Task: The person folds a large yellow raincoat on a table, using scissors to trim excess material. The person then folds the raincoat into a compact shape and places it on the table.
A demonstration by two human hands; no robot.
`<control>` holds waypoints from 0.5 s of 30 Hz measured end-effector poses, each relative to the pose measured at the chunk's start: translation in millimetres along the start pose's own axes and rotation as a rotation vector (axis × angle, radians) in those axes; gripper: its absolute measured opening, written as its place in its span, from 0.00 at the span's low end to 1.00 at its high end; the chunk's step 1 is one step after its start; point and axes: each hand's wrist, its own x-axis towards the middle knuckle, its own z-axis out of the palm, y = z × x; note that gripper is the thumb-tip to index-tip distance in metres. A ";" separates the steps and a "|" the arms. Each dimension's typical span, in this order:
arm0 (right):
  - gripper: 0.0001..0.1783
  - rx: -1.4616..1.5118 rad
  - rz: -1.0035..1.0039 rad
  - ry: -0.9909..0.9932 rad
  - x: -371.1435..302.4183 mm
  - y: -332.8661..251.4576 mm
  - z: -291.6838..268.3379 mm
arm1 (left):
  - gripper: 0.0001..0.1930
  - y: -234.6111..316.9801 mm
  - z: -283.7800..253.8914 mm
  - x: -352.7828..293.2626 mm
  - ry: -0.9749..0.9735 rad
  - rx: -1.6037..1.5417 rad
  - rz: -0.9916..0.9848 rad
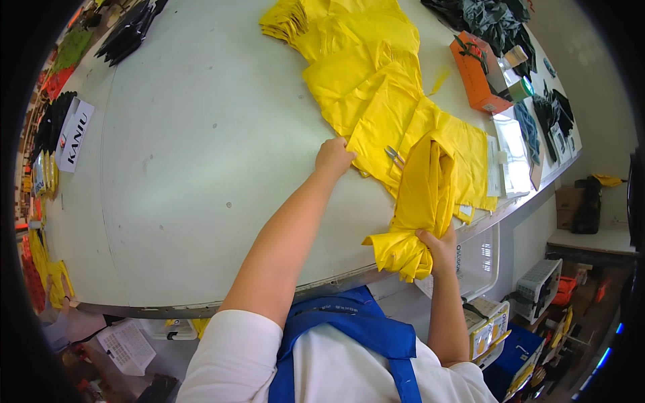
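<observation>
Head view looks down on a wide white worktop (201,168) where a person in a white shirt and blue apron (349,329) sorts yellow fabric. The right hand (437,243) is closed tight around the bunched lower end of a folded yellow piece (420,201), which stands up off the near right edge of the worktop, its gathered tail hanging just past the rim. The left hand (334,158) rests knuckles-up on the left border of the stack of yellow pieces (376,87), fingers curled down onto the cloth; whether they pinch a layer or only press it flat cannot be told. That stack fans from the far edge toward the near right edge, overlapping like shingles. A small pair of metal snips (392,154) lies on the cloth between the two hands. Farther along the right edge sit an orange box (474,77) and a heap of dark fabric (487,17).

The work seems to be at the point of taking one piece off the stack while the rest is held down. The next move likely calls for a steady press from the left hand, so the layers below do not drag along.
</observation>
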 end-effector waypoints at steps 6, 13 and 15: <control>0.33 -0.196 -0.064 -0.071 1.3 -7.0 11.8 | 0.05 -57.8 -74.0 -56.7 0.162 -0.585 -0.018; 0.34 -1.181 -0.228 -0.383 -5.2 -22.1 89.0 | 0.22 -186.8 -184.0 -151.4 0.505 0.262 -0.124; 0.36 -1.350 -0.240 -0.521 -4.1 -8.2 104.4 | 0.35 -180.3 -145.9 -183.8 0.585 0.462 0.052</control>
